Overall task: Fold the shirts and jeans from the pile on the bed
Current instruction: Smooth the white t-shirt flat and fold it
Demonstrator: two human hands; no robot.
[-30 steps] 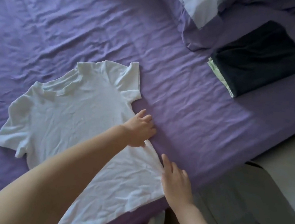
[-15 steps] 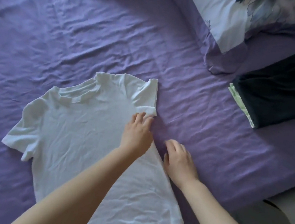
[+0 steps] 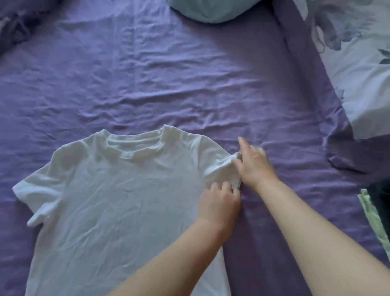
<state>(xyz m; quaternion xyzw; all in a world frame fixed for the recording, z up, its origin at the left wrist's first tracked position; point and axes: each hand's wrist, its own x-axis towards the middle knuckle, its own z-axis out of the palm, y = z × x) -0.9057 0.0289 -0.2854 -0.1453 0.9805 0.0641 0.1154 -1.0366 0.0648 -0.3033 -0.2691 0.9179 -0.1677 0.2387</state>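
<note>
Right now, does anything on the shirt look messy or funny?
Yes. The white shirt lies flat, but its sleeve by the hands is bunched up. The right hand pinches it; the left hand is beside it.

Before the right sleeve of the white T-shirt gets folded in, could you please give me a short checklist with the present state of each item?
1. White T-shirt lies flat, front spread on the purple sheet: ok.
2. Right hand grips the right sleeve: ok.
3. Left hand holds the shirt's side below that sleeve: ok.
4. Left sleeve lies spread out: ok.
5. Shirt body is smooth: not ok, wrinkled.
6. Hem lies straight: cannot tell, out of view.
</note>
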